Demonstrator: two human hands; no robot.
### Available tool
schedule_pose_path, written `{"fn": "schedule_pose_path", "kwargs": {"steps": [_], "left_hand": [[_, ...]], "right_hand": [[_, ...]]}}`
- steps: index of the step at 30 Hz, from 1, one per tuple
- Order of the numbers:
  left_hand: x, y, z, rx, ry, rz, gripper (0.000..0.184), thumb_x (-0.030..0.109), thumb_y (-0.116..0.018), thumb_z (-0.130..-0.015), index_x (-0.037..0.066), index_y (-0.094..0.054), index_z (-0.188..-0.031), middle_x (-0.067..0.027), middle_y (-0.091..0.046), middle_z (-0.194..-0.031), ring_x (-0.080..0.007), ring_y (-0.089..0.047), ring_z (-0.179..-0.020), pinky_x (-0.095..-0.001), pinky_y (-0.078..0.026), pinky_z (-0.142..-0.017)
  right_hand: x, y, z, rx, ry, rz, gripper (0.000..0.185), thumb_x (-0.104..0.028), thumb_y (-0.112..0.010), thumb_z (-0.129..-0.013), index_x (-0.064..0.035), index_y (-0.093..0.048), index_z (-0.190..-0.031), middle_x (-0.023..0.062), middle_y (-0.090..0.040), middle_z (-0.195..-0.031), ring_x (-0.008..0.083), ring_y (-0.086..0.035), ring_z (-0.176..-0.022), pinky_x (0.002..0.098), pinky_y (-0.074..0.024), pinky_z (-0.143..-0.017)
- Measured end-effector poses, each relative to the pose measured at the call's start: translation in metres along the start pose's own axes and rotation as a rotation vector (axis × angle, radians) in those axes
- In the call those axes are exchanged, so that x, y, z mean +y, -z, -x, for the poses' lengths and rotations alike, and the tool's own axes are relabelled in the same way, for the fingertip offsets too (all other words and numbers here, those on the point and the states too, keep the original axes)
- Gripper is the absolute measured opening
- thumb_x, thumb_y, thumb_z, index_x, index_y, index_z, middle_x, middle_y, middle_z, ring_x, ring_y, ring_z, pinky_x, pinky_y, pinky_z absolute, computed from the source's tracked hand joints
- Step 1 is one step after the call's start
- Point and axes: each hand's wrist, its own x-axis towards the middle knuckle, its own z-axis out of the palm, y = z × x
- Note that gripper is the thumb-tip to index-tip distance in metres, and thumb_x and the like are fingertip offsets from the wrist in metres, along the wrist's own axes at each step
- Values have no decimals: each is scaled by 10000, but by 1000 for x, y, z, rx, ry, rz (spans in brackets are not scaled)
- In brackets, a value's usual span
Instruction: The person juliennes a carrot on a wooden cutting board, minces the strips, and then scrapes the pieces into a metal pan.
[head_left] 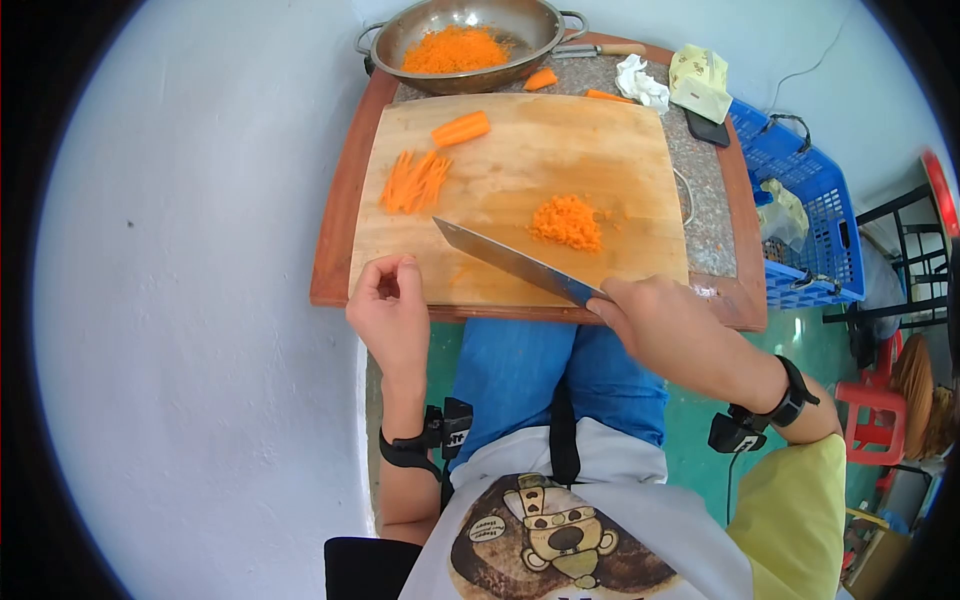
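Note:
My right hand is closed round the handle of a knife, whose blade points up and left over the wooden cutting board. Near the board's front left corner, my left hand has its fingers curled together; whether they hold anything is too small to tell. Carrot strips lie on the board's left side, below a thick carrot piece. A heap of diced carrot sits beyond the blade, right of the middle.
Behind the board stands a metal pan of shredded carrot. Carrot pieces, a peeler, crumpled tissue, a tissue pack and a phone lie along the table's back. A blue basket is at the right, a wall at the left.

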Motion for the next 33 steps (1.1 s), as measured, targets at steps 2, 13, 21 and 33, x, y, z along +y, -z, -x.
{"fn": "schedule_pose_path", "kwargs": {"steps": [2, 13, 21, 33], "left_hand": [[0, 1, -2, 15, -17, 48, 115, 74, -603, -836, -33, -619, -796, 5, -572, -660, -48, -491, -589, -205, -409, -562], [-1, 9, 3, -9, 28, 21, 109, 51, -595, -848, -49, -630, -821, 5, -596, -739, -35, -507, -661, -183, -409, -605], [-4, 13, 1, 12, 26, 37, 116, 61, -598, -851, -46, -632, -825, 1, -595, -738, -40, -504, -659, -188, -408, -601], [-8, 12, 1, 24, 3, 17, 112, 71, -602, -847, -34, -626, -818, -1, -590, -715, -45, -489, -626, -196, -399, -571]], "right_hand": [[-1, 2, 1, 29, -10, -10, 240, -201, -502, -912, 1, -556, -795, 210, -574, -617, 395, -593, -620, 476, -474, -545], [-4, -12, 5, 53, -3, 27, 246, -211, -508, -912, -9, -546, -776, 198, -584, -616, 391, -596, -594, 466, -481, -535], [-7, -2, 2, 51, -58, 38, 254, -216, -511, -911, -12, -542, -763, 203, -579, -608, 392, -598, -603, 462, -480, -524], [-8, -1, -5, 8, -80, 23, 247, -215, -508, -910, -13, -557, -777, 210, -588, -635, 395, -600, -639, 478, -479, -569]]}}
